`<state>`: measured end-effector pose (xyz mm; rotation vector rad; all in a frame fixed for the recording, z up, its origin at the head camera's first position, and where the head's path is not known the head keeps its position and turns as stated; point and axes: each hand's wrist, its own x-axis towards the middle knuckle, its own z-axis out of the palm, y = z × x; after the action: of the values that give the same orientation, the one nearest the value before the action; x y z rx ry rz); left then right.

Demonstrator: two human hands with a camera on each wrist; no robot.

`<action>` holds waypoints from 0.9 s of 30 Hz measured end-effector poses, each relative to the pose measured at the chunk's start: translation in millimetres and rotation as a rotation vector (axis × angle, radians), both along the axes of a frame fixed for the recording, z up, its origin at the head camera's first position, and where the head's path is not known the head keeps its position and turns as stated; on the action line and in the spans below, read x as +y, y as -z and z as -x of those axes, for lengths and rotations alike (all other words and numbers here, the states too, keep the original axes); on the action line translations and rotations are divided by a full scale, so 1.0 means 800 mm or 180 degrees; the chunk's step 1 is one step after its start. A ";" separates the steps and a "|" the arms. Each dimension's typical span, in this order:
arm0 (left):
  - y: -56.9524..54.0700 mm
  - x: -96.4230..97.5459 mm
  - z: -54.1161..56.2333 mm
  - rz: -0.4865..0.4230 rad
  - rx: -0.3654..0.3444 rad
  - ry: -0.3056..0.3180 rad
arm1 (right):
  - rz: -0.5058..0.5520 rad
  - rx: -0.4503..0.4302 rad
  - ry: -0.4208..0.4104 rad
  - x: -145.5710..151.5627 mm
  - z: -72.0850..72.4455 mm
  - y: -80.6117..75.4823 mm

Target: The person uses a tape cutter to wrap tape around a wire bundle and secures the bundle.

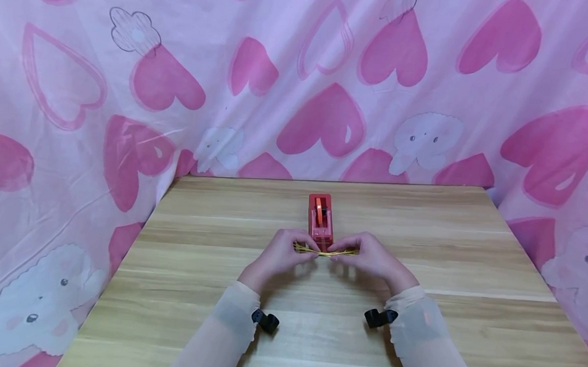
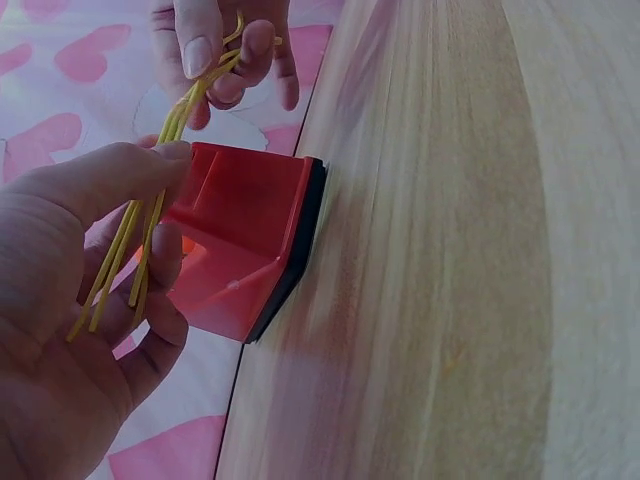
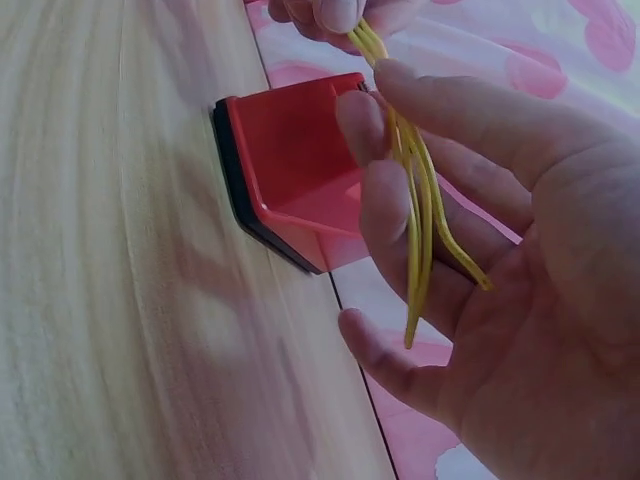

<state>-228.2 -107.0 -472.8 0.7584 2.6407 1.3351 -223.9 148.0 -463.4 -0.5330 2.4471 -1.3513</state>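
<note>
A small bundle of thin yellow wires (image 1: 324, 254) is stretched sideways between both hands, above the wooden table. My left hand (image 1: 280, 254) pinches its left part between thumb and fingers; in the left wrist view loose wire ends (image 2: 100, 290) fan out across the palm. On the other side my right hand (image 1: 374, 259) pinches the right part, and several ends (image 3: 425, 260) hang past the fingers in the right wrist view. Directly behind the bundle stands a red tape dispenser (image 1: 320, 216) with a dark base and an orange wheel, its front close to the fingertips.
The wood-grain table (image 1: 205, 313) reaches back to a pink curtain (image 1: 257, 119) printed with hearts, which also hangs along both sides. A small black camera (image 1: 265, 321) sits on the left wrist, and another black camera (image 1: 380, 318) on the right wrist.
</note>
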 end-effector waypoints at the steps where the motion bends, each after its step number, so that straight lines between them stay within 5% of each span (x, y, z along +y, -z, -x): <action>1: 0.000 0.000 0.000 0.0001 0.0028 0.0004 | 0.0015 -0.0036 -0.0008 0.001 0.001 0.000; 7: -0.002 0.000 -0.001 -0.0006 0.0144 0.0034 | 0.0074 -0.0150 -0.0052 0.002 0.005 0.000; 20: -0.003 0.001 -0.004 0.0033 0.0364 0.0041 | -0.0096 0.0148 -0.0024 -0.002 0.002 0.002; 27: -0.002 0.002 -0.004 0.0077 0.0217 -0.0087 | -0.0141 0.0409 -0.0051 -0.005 -0.001 -0.002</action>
<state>-224.9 -105.6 -471.4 0.7812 2.7239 1.3042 -223.0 143.9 -461.8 -0.6460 2.5620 -1.2906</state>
